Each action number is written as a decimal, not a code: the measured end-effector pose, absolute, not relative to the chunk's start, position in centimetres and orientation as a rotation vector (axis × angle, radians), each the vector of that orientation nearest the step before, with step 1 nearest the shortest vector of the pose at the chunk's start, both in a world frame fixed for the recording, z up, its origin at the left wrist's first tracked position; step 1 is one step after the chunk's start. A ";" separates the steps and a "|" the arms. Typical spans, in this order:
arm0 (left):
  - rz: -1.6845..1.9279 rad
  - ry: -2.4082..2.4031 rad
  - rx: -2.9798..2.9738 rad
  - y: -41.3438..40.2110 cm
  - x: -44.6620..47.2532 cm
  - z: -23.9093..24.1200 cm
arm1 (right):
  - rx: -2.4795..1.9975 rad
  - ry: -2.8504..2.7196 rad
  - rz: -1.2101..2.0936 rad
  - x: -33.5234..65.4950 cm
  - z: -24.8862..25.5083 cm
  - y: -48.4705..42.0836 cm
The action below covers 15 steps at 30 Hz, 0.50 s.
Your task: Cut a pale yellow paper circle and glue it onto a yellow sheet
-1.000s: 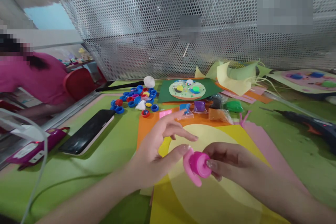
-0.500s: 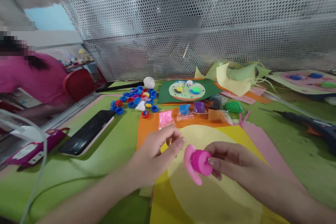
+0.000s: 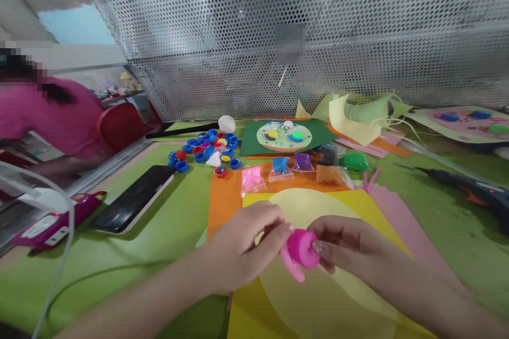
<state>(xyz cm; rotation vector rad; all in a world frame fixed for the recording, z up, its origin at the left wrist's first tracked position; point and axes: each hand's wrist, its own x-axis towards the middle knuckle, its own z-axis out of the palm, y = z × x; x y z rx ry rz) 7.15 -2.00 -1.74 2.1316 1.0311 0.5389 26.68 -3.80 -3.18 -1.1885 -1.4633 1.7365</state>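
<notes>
Both my hands meet over a yellow sheet [image 3: 318, 302] with a pale yellow circle on it. My right hand [image 3: 345, 243] pinches a magenta bottle cap [image 3: 303, 248] with a strip of pink clay [image 3: 290, 267] curled against it. My left hand [image 3: 242, 246] is closed, its thumb and fingertips pressing the pink clay at the cap's left side.
Small bags of coloured clay [image 3: 280, 169] lie on orange paper beyond my hands. A heap of bottle caps [image 3: 207, 151] and a black phone [image 3: 133, 198] are to the left, a glue gun [image 3: 473, 190] to the right. Another person in pink [image 3: 51, 116] sits at far left. A perforated metal screen [image 3: 278, 37] backs the table.
My left hand closed its spread fingers, drew back from the cap, then came in again and now presses the pink clay. My right hand kept the cap almost still.
</notes>
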 end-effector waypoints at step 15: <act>0.543 0.961 2.117 -1.7 7.1 -1.8 | -1.140 -1.421 1.804 26.5 -3.4 -3.9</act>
